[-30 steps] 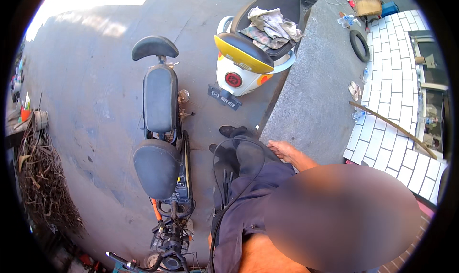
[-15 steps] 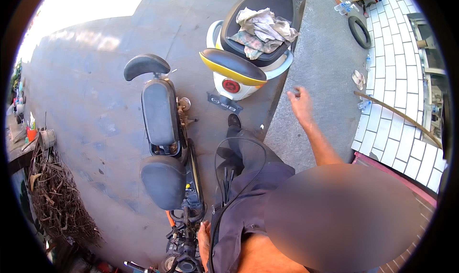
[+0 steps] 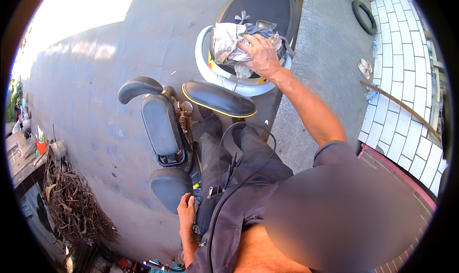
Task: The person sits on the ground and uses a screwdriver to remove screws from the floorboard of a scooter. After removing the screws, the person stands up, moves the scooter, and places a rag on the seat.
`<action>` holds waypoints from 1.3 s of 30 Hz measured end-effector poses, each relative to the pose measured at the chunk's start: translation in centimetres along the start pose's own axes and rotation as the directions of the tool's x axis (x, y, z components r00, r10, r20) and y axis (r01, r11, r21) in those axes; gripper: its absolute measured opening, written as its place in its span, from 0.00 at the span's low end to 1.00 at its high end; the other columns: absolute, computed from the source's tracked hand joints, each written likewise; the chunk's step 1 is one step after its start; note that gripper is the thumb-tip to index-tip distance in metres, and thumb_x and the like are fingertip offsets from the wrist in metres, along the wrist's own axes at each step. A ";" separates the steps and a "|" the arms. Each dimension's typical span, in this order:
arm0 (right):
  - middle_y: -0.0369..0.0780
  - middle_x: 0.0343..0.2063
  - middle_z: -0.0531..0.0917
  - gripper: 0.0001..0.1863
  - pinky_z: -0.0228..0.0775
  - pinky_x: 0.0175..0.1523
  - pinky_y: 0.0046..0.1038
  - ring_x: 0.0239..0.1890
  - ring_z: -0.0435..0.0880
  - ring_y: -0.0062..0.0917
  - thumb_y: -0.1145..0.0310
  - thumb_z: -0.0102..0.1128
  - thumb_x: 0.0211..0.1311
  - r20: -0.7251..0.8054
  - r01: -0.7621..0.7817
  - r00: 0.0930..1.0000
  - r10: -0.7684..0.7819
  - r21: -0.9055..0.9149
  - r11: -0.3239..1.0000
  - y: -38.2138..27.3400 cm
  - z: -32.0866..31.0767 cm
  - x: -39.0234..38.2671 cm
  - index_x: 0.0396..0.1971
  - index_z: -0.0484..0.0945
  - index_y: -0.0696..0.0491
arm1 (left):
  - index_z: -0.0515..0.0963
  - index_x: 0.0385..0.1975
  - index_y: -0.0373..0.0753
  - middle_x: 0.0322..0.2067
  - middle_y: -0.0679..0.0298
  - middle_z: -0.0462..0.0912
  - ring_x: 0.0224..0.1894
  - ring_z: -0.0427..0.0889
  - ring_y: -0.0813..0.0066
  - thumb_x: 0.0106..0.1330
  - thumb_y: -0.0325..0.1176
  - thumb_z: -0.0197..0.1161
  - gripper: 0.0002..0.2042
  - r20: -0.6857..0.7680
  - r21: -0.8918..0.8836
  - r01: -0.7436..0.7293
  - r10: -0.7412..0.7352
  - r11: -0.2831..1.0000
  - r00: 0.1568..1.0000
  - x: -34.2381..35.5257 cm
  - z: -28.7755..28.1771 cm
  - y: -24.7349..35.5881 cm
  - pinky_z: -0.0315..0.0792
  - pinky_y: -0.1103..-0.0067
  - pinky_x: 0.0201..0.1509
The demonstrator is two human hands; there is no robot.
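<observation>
My right hand (image 3: 260,58) reaches out over a bunched pile of pale and grey rags (image 3: 227,36), its fingers curved onto the cloth. The rags sit on the dark seat (image 3: 253,3) of a white and yellow scooter (image 3: 205,70). A padded black backrest with yellow trim (image 3: 220,96) is just below the rags. Low at my left hip, my left hand (image 3: 185,206) hangs with curled fingers beside the round seat (image 3: 169,184) of a black two-wheeler (image 3: 160,125); what is inside those fingers is hidden.
A raised concrete strip (image 3: 325,53) runs along the right to a white tiled wall (image 3: 397,48), with a loose tyre (image 3: 364,16), shoes (image 3: 364,67), bottles and a long stick (image 3: 401,106). A bundle of dry twigs (image 3: 71,201) lies at left beside a cluttered ledge.
I have stepped up to the white scooter. My right hand has risen from my side onto the rags, which have shifted lower on the seat. My left hand has come up into fuller view.
</observation>
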State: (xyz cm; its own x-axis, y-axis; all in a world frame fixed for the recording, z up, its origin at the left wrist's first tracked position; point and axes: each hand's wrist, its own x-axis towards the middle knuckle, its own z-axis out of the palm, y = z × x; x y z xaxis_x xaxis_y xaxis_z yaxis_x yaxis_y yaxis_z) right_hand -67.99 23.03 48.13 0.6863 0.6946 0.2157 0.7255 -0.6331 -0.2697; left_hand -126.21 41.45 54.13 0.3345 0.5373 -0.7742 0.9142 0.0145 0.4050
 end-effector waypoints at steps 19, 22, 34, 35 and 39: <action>0.39 0.59 0.80 0.25 0.67 0.66 0.40 0.61 0.77 0.39 0.72 0.72 0.48 -0.105 -0.609 0.774 0.625 0.149 0.779 2.7 -0.7 -1.9 0.52 0.86 0.47 | 0.76 0.58 0.30 0.48 0.47 0.86 0.50 0.87 0.59 0.74 0.32 0.62 0.18 0.266 0.325 -0.578 0.514 0.748 0.815 17.0 -7.5 33.8 0.78 0.69 0.57; 0.39 0.58 0.80 0.25 0.68 0.64 0.40 0.60 0.76 0.39 0.73 0.72 0.48 -0.163 -0.601 0.781 0.603 0.066 0.797 2.1 0.2 -1.6 0.51 0.86 0.47 | 0.75 0.59 0.31 0.50 0.48 0.84 0.52 0.85 0.56 0.72 0.30 0.64 0.19 0.363 0.351 -0.707 0.607 0.614 0.707 16.8 -5.9 37.2 0.78 0.67 0.58; 0.40 0.53 0.82 0.21 0.68 0.63 0.42 0.58 0.76 0.39 0.77 0.66 0.50 -0.235 -0.638 0.727 0.645 0.116 0.761 1.7 0.5 -0.9 0.47 0.88 0.48 | 0.73 0.60 0.33 0.50 0.47 0.81 0.53 0.81 0.46 0.67 0.26 0.62 0.21 0.806 0.371 -0.876 0.361 0.310 0.469 16.6 -3.4 47.5 0.76 0.63 0.58; 0.41 0.53 0.82 0.21 0.68 0.63 0.42 0.58 0.76 0.39 0.77 0.66 0.50 -0.241 -0.649 0.716 0.656 0.117 0.752 1.7 0.7 -0.6 0.47 0.88 0.48 | 0.73 0.60 0.32 0.50 0.46 0.81 0.53 0.81 0.45 0.66 0.25 0.62 0.21 0.838 0.363 -0.887 0.316 0.286 0.445 16.9 -3.3 48.2 0.76 0.64 0.58; 0.39 0.55 0.82 0.22 0.67 0.65 0.42 0.60 0.76 0.40 0.78 0.66 0.49 -0.208 -0.714 0.659 0.723 0.132 0.688 0.8 0.4 -0.8 0.47 0.88 0.48 | 0.73 0.60 0.32 0.51 0.47 0.81 0.54 0.80 0.44 0.69 0.27 0.60 0.20 0.927 0.260 -0.931 0.202 0.257 0.315 19.0 -2.5 49.9 0.75 0.63 0.59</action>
State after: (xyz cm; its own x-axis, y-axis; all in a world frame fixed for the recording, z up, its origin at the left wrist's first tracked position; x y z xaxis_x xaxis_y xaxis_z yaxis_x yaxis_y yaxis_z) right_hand -67.97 22.14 47.42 0.9872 -0.0715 0.1424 0.0027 -0.8860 -0.4636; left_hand -74.83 54.52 60.82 0.5020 -0.6100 -0.6131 -0.0165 -0.7155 0.6984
